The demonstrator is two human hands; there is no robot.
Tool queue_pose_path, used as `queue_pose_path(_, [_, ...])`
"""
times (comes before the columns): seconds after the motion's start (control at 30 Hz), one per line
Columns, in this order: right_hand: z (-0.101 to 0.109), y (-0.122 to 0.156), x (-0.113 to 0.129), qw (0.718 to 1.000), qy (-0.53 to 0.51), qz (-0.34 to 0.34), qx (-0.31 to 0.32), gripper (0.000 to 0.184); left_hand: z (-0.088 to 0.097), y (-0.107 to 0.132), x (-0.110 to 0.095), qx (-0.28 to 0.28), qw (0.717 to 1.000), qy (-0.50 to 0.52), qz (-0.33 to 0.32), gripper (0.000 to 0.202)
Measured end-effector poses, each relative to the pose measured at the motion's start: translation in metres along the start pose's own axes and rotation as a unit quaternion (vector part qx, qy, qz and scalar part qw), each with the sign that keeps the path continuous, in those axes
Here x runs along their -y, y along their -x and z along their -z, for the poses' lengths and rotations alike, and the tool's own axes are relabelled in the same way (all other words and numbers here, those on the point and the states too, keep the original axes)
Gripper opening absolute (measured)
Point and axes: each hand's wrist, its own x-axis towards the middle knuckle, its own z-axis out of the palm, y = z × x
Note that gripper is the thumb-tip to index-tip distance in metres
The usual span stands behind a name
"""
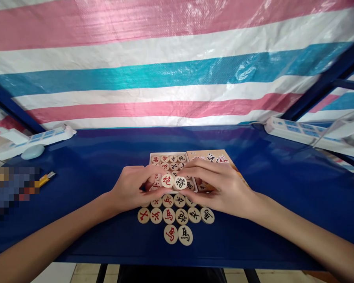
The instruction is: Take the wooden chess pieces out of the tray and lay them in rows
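My left hand [132,188] pinches a round wooden chess piece with a red character [167,181]. Beside it, my right hand [221,186] pinches a second piece with a black character [180,182]. Both pieces are held just above the near edge of an open box of chess pieces [168,159]. Several more pieces [175,215] lie in rows on the blue table [91,157] just in front of my hands, some marked red, some black.
The box lid [212,156] lies right of the box. White power strips sit at the far left [35,139] and far right [309,133]. A small yellow cutter [47,178] lies at the left. A striped tarp hangs behind.
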Motion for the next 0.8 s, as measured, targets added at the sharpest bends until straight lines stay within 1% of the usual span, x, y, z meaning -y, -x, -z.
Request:
queue_pose_path(0.17, [0.0002, 0.0, 0.0031, 1.0, -0.019, 0.006, -0.001, 0.031, 0.002, -0.0017, -0.003, 0.0, 1.0, -0.004, -0.025, 0.033])
queue_pose_path(0.37, [0.0002, 0.0009, 0.0029, 1.0, -0.01, 0.006, 0.006, 0.032, 0.0016, -0.0015, -0.0035, 0.0, 0.998, -0.021, -0.054, 0.034])
queue_pose_path(0.53, [0.0008, -0.0009, 0.0037, 1.0, 0.003, 0.011, -0.008, 0.031, 0.0012, -0.0005, -0.0037, 0.001, 0.997, -0.008, -0.073, 0.034])
queue_pose_path(0.7, [0.0014, -0.0006, 0.0064, 1.0, 0.002, 0.021, -0.022, 0.032, 0.0005, -0.0013, -0.0052, -0.009, 0.996, 0.006, -0.091, 0.033])
queue_pose_path(0.8, [0.0006, 0.0013, 0.0063, 0.999, 0.007, 0.024, -0.023, 0.032, -0.0008, -0.0001, -0.0047, -0.003, 0.996, 0.002, -0.088, 0.032])
